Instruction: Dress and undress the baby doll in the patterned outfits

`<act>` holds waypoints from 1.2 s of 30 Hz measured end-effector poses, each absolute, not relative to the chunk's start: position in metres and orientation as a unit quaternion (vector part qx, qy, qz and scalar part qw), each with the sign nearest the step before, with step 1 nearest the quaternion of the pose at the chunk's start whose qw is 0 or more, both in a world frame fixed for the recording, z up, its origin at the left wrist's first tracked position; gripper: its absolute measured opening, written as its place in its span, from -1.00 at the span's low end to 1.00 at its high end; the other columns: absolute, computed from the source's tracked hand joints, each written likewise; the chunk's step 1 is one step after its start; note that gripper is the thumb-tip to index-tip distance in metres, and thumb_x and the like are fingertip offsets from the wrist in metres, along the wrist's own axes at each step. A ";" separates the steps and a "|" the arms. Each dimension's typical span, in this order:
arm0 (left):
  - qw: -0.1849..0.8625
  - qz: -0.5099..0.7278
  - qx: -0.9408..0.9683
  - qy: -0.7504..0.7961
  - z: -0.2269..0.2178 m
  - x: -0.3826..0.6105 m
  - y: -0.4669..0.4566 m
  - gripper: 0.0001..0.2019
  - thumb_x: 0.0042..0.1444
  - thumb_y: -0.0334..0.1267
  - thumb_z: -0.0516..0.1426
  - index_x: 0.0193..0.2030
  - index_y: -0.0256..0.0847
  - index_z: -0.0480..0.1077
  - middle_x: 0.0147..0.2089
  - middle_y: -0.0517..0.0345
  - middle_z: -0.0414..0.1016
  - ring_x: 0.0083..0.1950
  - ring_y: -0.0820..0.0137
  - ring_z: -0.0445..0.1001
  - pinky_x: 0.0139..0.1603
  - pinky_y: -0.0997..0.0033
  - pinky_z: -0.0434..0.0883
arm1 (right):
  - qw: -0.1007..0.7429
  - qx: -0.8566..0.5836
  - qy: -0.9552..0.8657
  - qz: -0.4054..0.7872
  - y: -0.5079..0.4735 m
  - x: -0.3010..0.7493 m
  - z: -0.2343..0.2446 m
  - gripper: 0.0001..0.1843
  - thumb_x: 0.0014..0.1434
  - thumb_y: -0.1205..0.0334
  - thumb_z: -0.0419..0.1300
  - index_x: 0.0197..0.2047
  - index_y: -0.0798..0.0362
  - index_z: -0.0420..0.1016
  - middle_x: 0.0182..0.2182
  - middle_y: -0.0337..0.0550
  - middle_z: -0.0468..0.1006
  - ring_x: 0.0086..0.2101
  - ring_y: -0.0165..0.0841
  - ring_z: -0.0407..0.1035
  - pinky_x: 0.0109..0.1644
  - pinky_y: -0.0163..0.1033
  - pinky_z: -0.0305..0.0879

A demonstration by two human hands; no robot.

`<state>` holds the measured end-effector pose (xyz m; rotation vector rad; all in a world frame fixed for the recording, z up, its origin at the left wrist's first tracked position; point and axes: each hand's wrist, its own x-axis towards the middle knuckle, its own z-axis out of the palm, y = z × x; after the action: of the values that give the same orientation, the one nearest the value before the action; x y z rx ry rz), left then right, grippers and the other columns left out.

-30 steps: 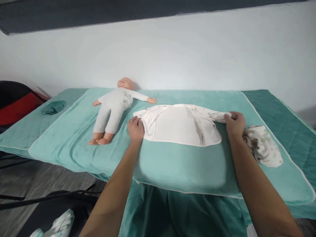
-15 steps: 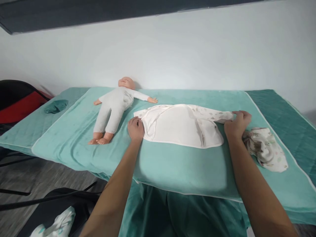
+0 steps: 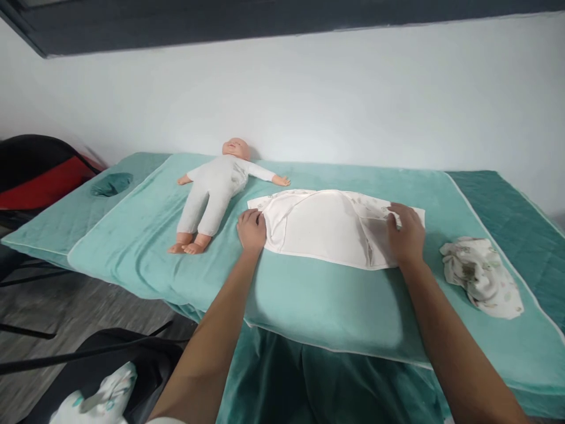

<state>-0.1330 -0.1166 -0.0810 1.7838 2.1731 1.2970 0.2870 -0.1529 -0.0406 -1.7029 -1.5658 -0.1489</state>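
Note:
A white baby shirt (image 3: 326, 229) with small printed figures on its sleeves lies spread on the light green cover. My left hand (image 3: 251, 229) is at the shirt's left side, fingers curled and closed at the cloth by the left sleeve. Over on the right sleeve rests my right hand (image 3: 406, 233), thumb and fingers apart, with the sleeve's cuff showing beyond it. A baby doll (image 3: 216, 185) in a white outfit lies on its back to the left of the shirt, one arm stretched toward it.
A crumpled printed cloth (image 3: 483, 277) lies right of my right hand. The bed's light green cover (image 3: 322, 306) reaches to the front edge, and a white wall stands behind. At lower left, a dark chair (image 3: 150, 368) bears another printed cloth (image 3: 103, 397).
My right hand has let go of the right cuff and moved left along the sleeve, its fingers now apart. My left hand stays at the shirt's left side. The view has shifted slightly.

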 end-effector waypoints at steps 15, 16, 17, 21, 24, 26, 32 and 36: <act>0.035 0.440 0.566 0.696 -0.078 -0.132 -0.123 -0.91 0.30 -0.25 0.10 -0.24 -0.14 0.39 -0.03 -0.02 0.59 0.12 0.11 0.43 0.18 0.04 0.32 | 0.278 -0.565 -0.760 0.161 -0.054 0.055 -0.036 -0.60 0.37 0.34 0.03 0.23 0.03 0.39 0.17 -0.12 0.46 -0.06 -0.30 0.46 0.04 -0.21 0.35; 0.034 0.441 0.561 0.700 -0.079 -0.133 -0.123 -0.89 0.31 -0.24 0.08 -0.23 -0.14 0.39 -0.08 -0.03 0.58 0.08 0.11 0.44 0.15 0.05 0.34 | 0.272 -0.568 -0.761 0.159 -0.049 0.052 -0.039 -0.63 0.37 0.34 0.04 0.20 0.01 0.43 0.14 -0.13 0.47 -0.07 -0.30 0.45 0.01 -0.22 0.35; 0.032 0.441 0.555 0.704 -0.080 -0.133 -0.123 -0.88 0.32 -0.23 0.06 -0.23 -0.14 0.39 -0.12 -0.04 0.56 0.05 0.11 0.45 0.13 0.06 0.35 | 0.265 -0.569 -0.763 0.158 -0.046 0.051 -0.042 -0.65 0.37 0.33 0.05 0.17 -0.01 0.45 0.11 -0.14 0.48 -0.07 -0.29 0.46 -0.01 -0.22 0.34; 0.031 0.445 0.549 0.707 -0.086 -0.134 -0.123 -0.83 0.36 -0.15 0.03 -0.18 -0.15 0.37 -0.17 -0.04 0.55 -0.08 0.15 0.49 -0.01 0.13 0.38 | 0.251 -0.564 -0.771 0.155 -0.039 0.051 -0.049 -0.70 0.36 0.28 0.07 0.07 -0.04 0.53 0.06 -0.12 0.50 -0.11 -0.26 0.46 -0.08 -0.21 0.32; 0.062 0.449 0.546 0.705 -0.089 -0.133 -0.124 -0.81 0.38 -0.12 0.01 -0.12 -0.14 0.35 -0.21 0.01 0.55 -0.20 0.22 0.51 -0.16 0.23 0.38 | 0.271 -0.561 -0.768 0.148 -0.033 0.048 -0.048 -0.74 0.34 0.29 0.06 -0.02 -0.03 0.55 0.03 -0.09 0.50 -0.13 -0.23 0.44 -0.07 -0.18 0.32; 0.077 0.451 0.542 0.706 -0.090 -0.133 -0.124 -0.82 0.38 -0.11 0.01 -0.11 -0.15 0.33 -0.21 0.02 0.54 -0.22 0.25 0.52 -0.20 0.26 0.38 | 0.288 -0.566 -0.762 0.130 -0.029 0.045 -0.047 -0.73 0.36 0.29 0.03 -0.01 -0.02 0.54 0.04 -0.08 0.48 -0.13 -0.23 0.43 -0.09 -0.18 0.32; 0.093 0.459 0.533 0.705 -0.089 -0.133 -0.122 -0.83 0.37 -0.14 0.03 -0.07 -0.16 0.34 -0.16 0.00 0.57 -0.17 0.24 0.55 -0.16 0.27 0.41 | 0.281 -0.583 -0.756 0.098 -0.025 0.040 -0.047 -0.66 0.34 0.34 0.01 0.11 0.03 0.45 0.13 0.01 0.37 -0.18 -0.23 0.41 -0.15 -0.17 0.30; 0.113 0.471 0.519 0.704 -0.091 -0.134 -0.120 -0.83 0.32 -0.17 0.07 -0.03 -0.16 0.35 -0.09 -0.04 0.58 -0.09 0.21 0.57 -0.07 0.23 0.45 | 0.305 -0.596 -0.732 0.127 -0.033 0.042 -0.048 -0.62 0.34 0.35 -0.01 0.18 0.15 0.39 0.16 0.15 0.32 -0.07 -0.17 0.40 -0.01 -0.13 0.34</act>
<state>-0.1343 -0.1199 -0.0914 1.5219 2.0666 1.3828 0.0423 -0.0328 -0.0480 -1.5787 -1.9374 0.3356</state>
